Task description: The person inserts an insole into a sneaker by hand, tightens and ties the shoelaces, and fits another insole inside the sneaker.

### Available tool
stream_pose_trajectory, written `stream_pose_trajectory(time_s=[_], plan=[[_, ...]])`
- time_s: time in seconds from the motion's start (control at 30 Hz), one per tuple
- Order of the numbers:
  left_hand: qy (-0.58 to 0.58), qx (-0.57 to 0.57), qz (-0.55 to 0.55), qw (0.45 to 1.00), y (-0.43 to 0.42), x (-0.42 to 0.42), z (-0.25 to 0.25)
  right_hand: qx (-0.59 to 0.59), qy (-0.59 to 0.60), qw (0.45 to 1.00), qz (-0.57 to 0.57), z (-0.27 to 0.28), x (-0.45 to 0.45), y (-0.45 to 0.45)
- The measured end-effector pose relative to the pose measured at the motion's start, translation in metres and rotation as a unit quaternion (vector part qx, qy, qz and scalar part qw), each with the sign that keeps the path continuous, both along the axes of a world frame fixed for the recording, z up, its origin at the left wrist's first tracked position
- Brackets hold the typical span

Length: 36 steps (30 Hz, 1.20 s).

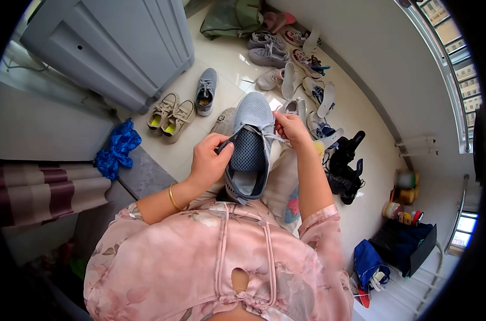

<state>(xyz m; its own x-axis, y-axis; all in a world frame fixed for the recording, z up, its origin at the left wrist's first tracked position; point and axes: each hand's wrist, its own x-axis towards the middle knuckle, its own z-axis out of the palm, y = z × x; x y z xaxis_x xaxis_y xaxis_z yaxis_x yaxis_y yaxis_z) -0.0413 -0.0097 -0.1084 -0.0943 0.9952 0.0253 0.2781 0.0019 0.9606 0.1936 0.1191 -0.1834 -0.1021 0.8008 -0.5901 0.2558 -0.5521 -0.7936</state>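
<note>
A grey mesh sneaker rests over my lap, its toe pointing away from me and its opening toward me. The tongue shows inside, with a pale insole below it. My left hand is closed on the dark edge of the shoe's left side, thumb on top. On the other side, the fingers of my right hand are pinched at the light shoelace beside the eyelets. Past the toe stands a matching grey sneaker on the floor.
Beige shoes stand left of the matching sneaker. Several shoes and loose insoles line the floor along the right wall, with black sandals nearer me. A grey plastic cabinet and a blue plastic bag are at left.
</note>
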Motion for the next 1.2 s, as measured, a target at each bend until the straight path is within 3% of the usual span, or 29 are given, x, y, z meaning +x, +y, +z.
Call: stream_pose_trajectory(time_s=[0.1,0.2,0.27,0.4,0.53,0.67,0.83,1.0,1.1,1.2], plan=[[-0.030,-0.014,-0.005,0.999,0.002,-0.002,-0.011,-0.075,0.137,0.986,-0.054,0.019,-0.003,-0.011],[-0.092,-0.019,-0.028,0.995,0.002,-0.001,-0.022,-0.113,0.188,0.972,-0.087,0.018,0.001,-0.011],[-0.161,-0.055,-0.047,0.984,0.002,0.000,-0.026,-0.079,0.210,0.968,-0.108,0.015,0.000,-0.008],[-0.136,0.006,-0.032,0.990,0.010,0.009,-0.022,-0.032,0.252,0.941,-0.224,0.018,-0.011,-0.004],[-0.055,0.009,-0.061,0.997,0.014,0.003,-0.011,-0.047,0.434,0.819,-0.373,0.033,0.009,0.017],[-0.038,-0.001,-0.063,0.997,0.013,0.001,-0.010,0.036,0.538,0.752,-0.379,0.045,0.090,0.045],[-0.080,-0.008,-0.055,0.995,0.016,0.001,-0.017,0.123,0.471,0.748,-0.452,0.082,0.193,0.048],[-0.087,-0.012,-0.060,0.994,0.019,-0.001,-0.015,0.160,0.438,0.749,-0.470,0.085,0.312,0.028],[-0.084,-0.022,-0.071,0.994,0.020,-0.003,-0.013,0.207,0.388,0.708,-0.552,0.100,0.340,0.011],[-0.085,-0.029,-0.088,0.992,0.021,-0.004,-0.012,0.192,0.426,0.691,-0.552,0.093,0.401,-0.001]])
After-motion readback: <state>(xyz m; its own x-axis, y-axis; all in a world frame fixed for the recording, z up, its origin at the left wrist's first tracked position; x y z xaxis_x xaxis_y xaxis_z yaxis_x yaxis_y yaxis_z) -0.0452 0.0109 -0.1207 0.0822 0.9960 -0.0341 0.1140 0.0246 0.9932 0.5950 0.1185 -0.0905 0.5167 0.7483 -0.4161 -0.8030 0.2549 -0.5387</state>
